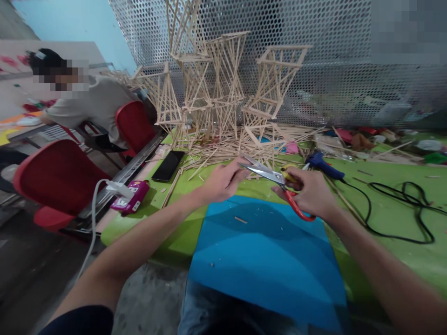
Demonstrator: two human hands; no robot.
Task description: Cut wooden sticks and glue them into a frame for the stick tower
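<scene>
My right hand (312, 190) grips a pair of scissors (267, 173) by the red handle (296, 207). The two metal blades are parted and point left, toward my other hand. My left hand (225, 180) is close to the blade tips, its fingers drawn together; what they hold, if anything, I cannot make out. Below both hands lies a blue sheet (265, 260) with a short stick piece (240, 220) and small scraps on it. Just beyond the hands is a heap of thin wooden sticks (216, 153). Something yellow shows beside my right fingers.
Towers built of sticks (228, 70) stand behind the heap, before a perforated metal panel (335, 83). A blue glue gun (324, 165) with a black cord (394, 237) lies at right. A phone (168, 166) and purple power strip (131, 197) are left. Another person sits beyond red chairs (59, 181).
</scene>
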